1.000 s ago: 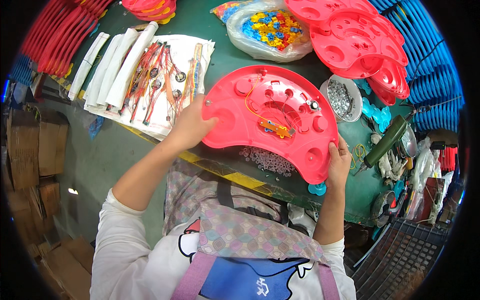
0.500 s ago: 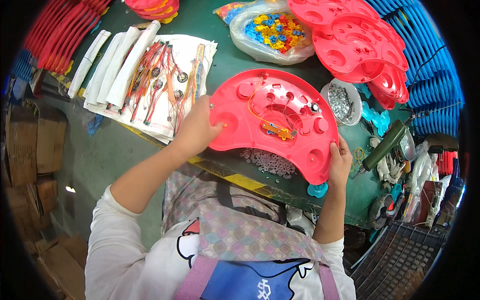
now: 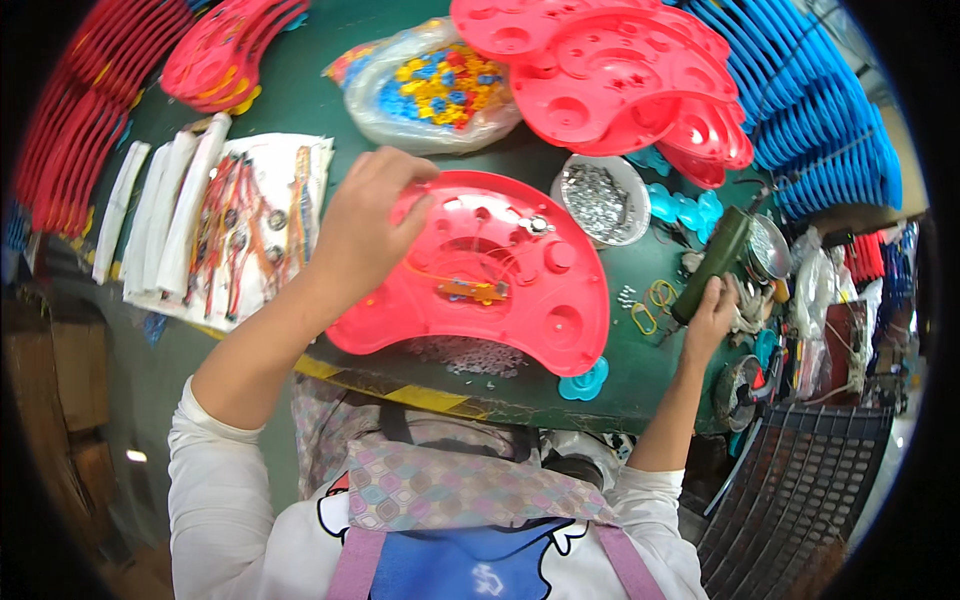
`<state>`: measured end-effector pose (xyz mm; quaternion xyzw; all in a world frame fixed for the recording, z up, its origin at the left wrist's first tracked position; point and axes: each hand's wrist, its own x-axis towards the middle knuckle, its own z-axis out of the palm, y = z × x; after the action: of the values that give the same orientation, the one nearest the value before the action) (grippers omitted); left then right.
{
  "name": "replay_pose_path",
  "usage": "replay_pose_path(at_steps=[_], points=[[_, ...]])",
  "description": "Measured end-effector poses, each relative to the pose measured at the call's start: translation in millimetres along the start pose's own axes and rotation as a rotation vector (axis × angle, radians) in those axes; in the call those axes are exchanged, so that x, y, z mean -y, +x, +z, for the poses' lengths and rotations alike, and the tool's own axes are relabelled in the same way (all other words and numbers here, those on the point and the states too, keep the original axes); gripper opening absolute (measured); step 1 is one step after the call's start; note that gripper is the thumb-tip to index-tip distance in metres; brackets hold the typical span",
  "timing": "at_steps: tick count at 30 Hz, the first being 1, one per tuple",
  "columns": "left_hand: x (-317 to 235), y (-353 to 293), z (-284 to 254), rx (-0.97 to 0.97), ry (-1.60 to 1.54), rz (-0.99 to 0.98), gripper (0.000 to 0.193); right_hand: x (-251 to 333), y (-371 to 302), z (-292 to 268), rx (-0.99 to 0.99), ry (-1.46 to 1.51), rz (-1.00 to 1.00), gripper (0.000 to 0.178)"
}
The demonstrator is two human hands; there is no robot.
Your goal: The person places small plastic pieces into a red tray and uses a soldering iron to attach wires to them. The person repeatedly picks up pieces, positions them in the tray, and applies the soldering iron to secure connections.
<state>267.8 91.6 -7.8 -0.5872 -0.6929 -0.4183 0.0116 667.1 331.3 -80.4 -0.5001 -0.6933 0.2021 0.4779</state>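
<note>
A red, curved plastic shell (image 3: 480,340) lies hollow side up on the bench, with thin wires and a small orange-brown circuit board (image 3: 472,290) inside. My left hand (image 3: 372,225) is over the shell's upper left rim, slightly blurred. Its fingers are bent, with a gap between thumb and forefinger, and nothing shows between them. To the right, my right hand (image 3: 712,315) closes around the lower part of a green electric screwdriver (image 3: 718,258), which is tilted with its tip toward the bench.
A white tub of screws (image 3: 603,200) stands behind the shell. Farther back are a bag of coloured plastic pieces (image 3: 438,90) and stacked red shells (image 3: 610,80). Wired parts (image 3: 240,230) lie on white sheets at left. Small clear pieces (image 3: 465,355) sit near the front edge. Blue parts (image 3: 840,130) line the right.
Both hands have let go of the red shell, which now rests on the bench. My right hand has moved right onto the screwdriver; my left has lifted toward the shell's far rim. The view has shifted.
</note>
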Motion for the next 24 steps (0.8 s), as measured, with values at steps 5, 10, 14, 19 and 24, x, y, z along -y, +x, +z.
replay_pose_path(at_steps=[5, 10, 14, 19, 24], points=[[-29, 61, 94, 0.234, -0.210, 0.293, 0.013, -6, 3, -1, 0.203, 0.307, 0.160, 0.039], [-69, 115, 179, 0.692, 0.216, 0.374, 0.017, 27, 9, 3, 0.027, 0.521, 0.116, 0.038], [-71, 126, 199, 0.877, 0.295, 0.222, 0.018, 69, 11, -12, -0.115, 0.715, 0.094, 0.047], [-65, 125, 203, 0.913, 0.234, 0.181, 0.025, 100, 12, -17, -0.131, 1.300, 0.242, 0.043], [-64, 125, 201, 0.900, 0.243, 0.204, 0.029, 113, 8, -10, -0.030, 1.248, 0.169, 0.039]])
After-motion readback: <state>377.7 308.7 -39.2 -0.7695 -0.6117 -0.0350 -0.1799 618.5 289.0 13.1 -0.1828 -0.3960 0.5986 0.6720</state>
